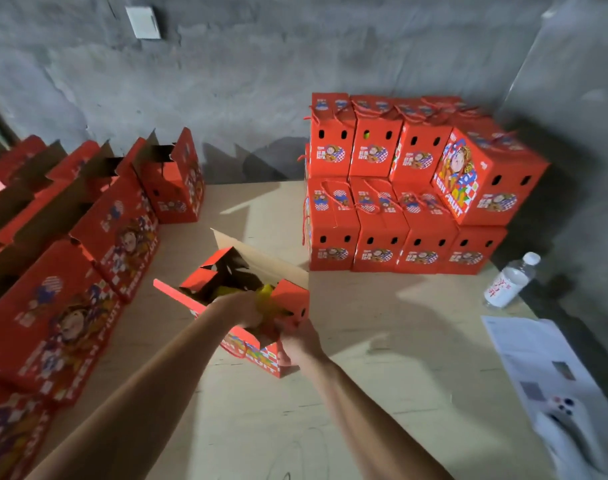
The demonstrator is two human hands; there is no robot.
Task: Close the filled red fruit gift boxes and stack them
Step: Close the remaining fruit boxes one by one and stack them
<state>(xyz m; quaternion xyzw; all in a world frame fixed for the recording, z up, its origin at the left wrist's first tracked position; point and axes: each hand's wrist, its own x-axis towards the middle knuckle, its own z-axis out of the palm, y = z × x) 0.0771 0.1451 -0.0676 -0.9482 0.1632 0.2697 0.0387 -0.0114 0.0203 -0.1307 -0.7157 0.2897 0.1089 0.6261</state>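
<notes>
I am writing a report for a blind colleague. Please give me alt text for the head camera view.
Two bare hands, left hand and right hand, work at an open red fruit gift box with yellow fruit inside, on a pale table. Closed red boxes are stacked two high at the back right; open boxes line the left.

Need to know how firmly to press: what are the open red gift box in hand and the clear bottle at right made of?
Open red gift box: apparently printed cardboard, its raised flap showing a plain brown inside. Clear bottle: probably thin plastic, see-through with white cap.
</notes>
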